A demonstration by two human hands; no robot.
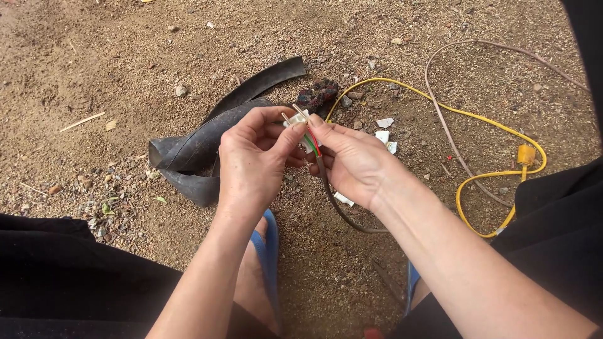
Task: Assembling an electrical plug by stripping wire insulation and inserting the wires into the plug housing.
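Both hands meet over sandy ground, holding a small white electrical plug with metal pins. My left hand pinches the plug from the left with thumb and fingers. My right hand grips it from the right, thumb on top. Red, green and pale inner wires run from the plug down between my hands into a brown cable, which curves away below my right hand.
A black strip of rubber inner tube lies folded on the ground behind my left hand. A yellow cable and a pinkish-brown cable loop at the right. White scraps and small stones lie about. My blue sandals show below.
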